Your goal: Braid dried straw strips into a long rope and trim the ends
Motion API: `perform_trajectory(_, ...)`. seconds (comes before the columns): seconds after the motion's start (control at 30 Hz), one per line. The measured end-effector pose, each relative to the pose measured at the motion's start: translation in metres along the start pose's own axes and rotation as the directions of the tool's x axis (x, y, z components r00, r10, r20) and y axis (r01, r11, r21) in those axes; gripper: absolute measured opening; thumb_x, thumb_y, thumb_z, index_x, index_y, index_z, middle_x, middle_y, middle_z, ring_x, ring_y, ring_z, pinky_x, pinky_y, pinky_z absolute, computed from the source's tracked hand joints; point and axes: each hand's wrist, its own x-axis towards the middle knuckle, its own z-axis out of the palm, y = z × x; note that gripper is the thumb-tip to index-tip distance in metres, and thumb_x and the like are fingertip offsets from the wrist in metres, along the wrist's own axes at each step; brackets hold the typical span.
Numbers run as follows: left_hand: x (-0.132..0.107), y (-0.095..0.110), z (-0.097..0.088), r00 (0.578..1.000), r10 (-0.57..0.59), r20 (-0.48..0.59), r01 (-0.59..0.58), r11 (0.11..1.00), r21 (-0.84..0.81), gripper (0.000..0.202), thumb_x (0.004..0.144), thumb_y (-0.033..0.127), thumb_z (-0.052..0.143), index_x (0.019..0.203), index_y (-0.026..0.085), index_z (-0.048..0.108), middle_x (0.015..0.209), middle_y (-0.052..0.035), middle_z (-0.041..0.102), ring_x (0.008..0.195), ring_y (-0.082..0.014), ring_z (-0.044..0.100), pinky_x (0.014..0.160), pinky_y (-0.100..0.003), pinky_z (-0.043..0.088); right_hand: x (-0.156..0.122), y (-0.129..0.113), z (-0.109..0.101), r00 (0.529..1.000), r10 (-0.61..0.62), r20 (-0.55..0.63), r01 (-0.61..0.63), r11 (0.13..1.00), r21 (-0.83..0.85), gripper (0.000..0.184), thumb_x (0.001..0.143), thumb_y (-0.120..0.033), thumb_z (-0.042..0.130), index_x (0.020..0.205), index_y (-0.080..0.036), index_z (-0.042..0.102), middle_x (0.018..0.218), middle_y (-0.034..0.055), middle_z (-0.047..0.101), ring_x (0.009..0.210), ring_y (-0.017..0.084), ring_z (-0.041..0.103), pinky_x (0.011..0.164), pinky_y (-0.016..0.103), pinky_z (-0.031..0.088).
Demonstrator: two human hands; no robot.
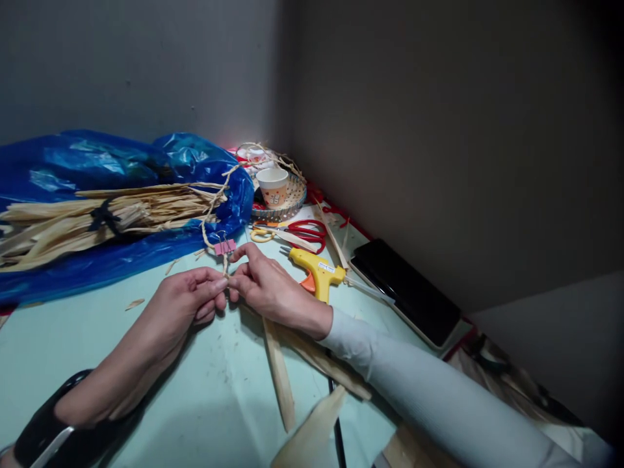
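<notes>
My left hand (190, 296) and my right hand (268, 286) meet near the middle of the table, thumbs and fingers pinched together. Between them is the lower end of a twisted straw cord (225, 261). Just above the fingertips, a pink binder clip (224, 247) grips this cord. Beyond the clip, the cord curves up over the blue plastic. Pale husk strips (279, 380) fan out from beneath my right hand toward the table's front. My fingers partly hide the end of the cord, so how the strips join it is not visible.
Behind the hands, a bundle of dried husks (160, 211) lies on a blue plastic bag (117, 159). A yellow glue gun (319, 270), red-handled scissors (312, 234) and a black phone-like slab (404, 289) lie to the right. A paper cup (273, 188) stands in a woven basket (277, 213).
</notes>
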Motion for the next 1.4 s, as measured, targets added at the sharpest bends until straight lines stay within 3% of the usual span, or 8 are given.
perform_trajectory(0.3, -0.008, 0.000, 0.006, 0.996, 0.057, -0.065, -0.059, 0.998, -0.021, 0.012, 0.065, 0.020, 0.071, 0.062, 0.012, 0.063, 0.052, 0.0011, 0.061, 0.039, -0.0019, 0.035, 0.039, -0.015, 0.024, 0.002, -0.005, -0.011, 0.991, -0.003, 0.132, 0.010, 0.999, -0.053, 0.017, 0.090, -0.023, 0.049, 0.105, -0.017, 0.045, 0.073, -0.0028, 0.063, 0.069, 0.012, 0.057, 0.065, 0.022, 0.039)
perform_trajectory(0.5, -0.009, -0.001, 0.000, 0.998, 0.040, -0.044, -0.043, 0.997, -0.069, 0.012, 0.069, 0.019, 0.071, 0.064, 0.012, 0.062, 0.052, 0.0038, 0.056, 0.040, -0.0016, 0.032, 0.037, -0.013, 0.021, -0.022, -0.039, -0.066, 0.982, -0.188, -0.007, 0.184, 0.965, -0.185, 0.021, 0.093, -0.033, 0.051, 0.101, -0.015, 0.061, 0.096, 0.0023, 0.065, 0.084, 0.013, 0.058, 0.074, 0.023, 0.039)
perform_trajectory(0.73, -0.002, 0.001, -0.013, 0.995, 0.002, 0.103, 0.015, 0.985, -0.171, 0.015, 0.069, 0.016, 0.071, 0.061, 0.014, 0.058, 0.051, 0.0053, 0.048, 0.039, -0.0017, 0.030, 0.035, -0.013, 0.021, -0.115, -0.074, -0.077, 0.879, 0.034, 0.475, 0.118, 0.951, -0.287, 0.018, 0.086, -0.016, 0.062, 0.098, -0.025, 0.071, 0.095, 0.0029, 0.068, 0.090, 0.016, 0.059, 0.078, 0.024, 0.040)
perform_trajectory(0.9, 0.006, -0.005, -0.022, 0.983, -0.011, 0.182, 0.054, 0.971, -0.232, 0.014, 0.069, 0.016, 0.071, 0.064, 0.013, 0.059, 0.051, 0.0061, 0.045, 0.038, -0.0012, 0.029, 0.033, -0.012, 0.022, -0.143, -0.047, -0.045, 0.934, 0.097, 0.343, 0.043, 0.924, -0.379, 0.016, 0.085, -0.010, 0.058, 0.081, -0.023, 0.067, 0.093, 0.0033, 0.063, 0.082, 0.015, 0.057, 0.070, 0.022, 0.041)
perform_trajectory(1.0, 0.008, -0.005, -0.025, 0.982, -0.015, 0.190, 0.065, 0.964, -0.257, 0.011, 0.069, 0.014, 0.071, 0.067, 0.012, 0.060, 0.051, 0.0072, 0.043, 0.037, -0.0006, 0.029, 0.033, -0.011, 0.023, -0.139, -0.047, -0.059, 0.942, 0.022, 0.335, 0.039, 0.984, -0.176, 0.013, 0.090, -0.016, 0.056, 0.084, -0.021, 0.067, 0.092, 0.0040, 0.065, 0.087, 0.015, 0.059, 0.079, 0.023, 0.043)
perform_trajectory(1.1, 0.008, -0.004, -0.025, 0.981, -0.020, 0.195, 0.073, 0.961, -0.267, 0.010, 0.069, 0.012, 0.071, 0.067, 0.011, 0.061, 0.051, 0.0072, 0.043, 0.037, 0.0001, 0.029, 0.033, -0.010, 0.024, -0.127, -0.053, -0.081, 0.998, 0.055, 0.026, -0.056, 0.998, 0.031, 0.018, 0.094, -0.027, 0.050, 0.084, -0.019, 0.063, 0.087, 0.0042, 0.066, 0.085, 0.016, 0.061, 0.080, 0.026, 0.045)
perform_trajectory(1.2, 0.008, -0.003, -0.026, 0.981, -0.025, 0.191, 0.077, 0.959, -0.271, 0.010, 0.068, 0.010, 0.072, 0.068, 0.011, 0.062, 0.052, 0.0067, 0.044, 0.038, -0.0001, 0.030, 0.033, -0.010, 0.025, -0.108, -0.046, -0.096, 0.932, 0.106, -0.348, -0.026, 0.974, 0.227, 0.017, 0.095, -0.032, 0.046, 0.085, -0.021, 0.053, 0.080, 0.0013, 0.063, 0.075, 0.013, 0.061, 0.070, 0.024, 0.047)
perform_trajectory(1.4, 0.007, -0.002, -0.025, 0.984, -0.036, 0.175, 0.087, 0.953, -0.292, 0.012, 0.064, 0.009, 0.074, 0.067, 0.011, 0.063, 0.052, 0.0066, 0.046, 0.038, 0.0001, 0.031, 0.033, -0.009, 0.027, -0.060, -0.013, -0.119, 0.766, 0.072, -0.639, 0.107, 0.965, 0.238, 0.016, 0.087, -0.033, 0.057, 0.081, -0.021, 0.049, 0.062, -0.0073, 0.043, 0.044, 0.004, 0.030, 0.039, 0.015, 0.020)
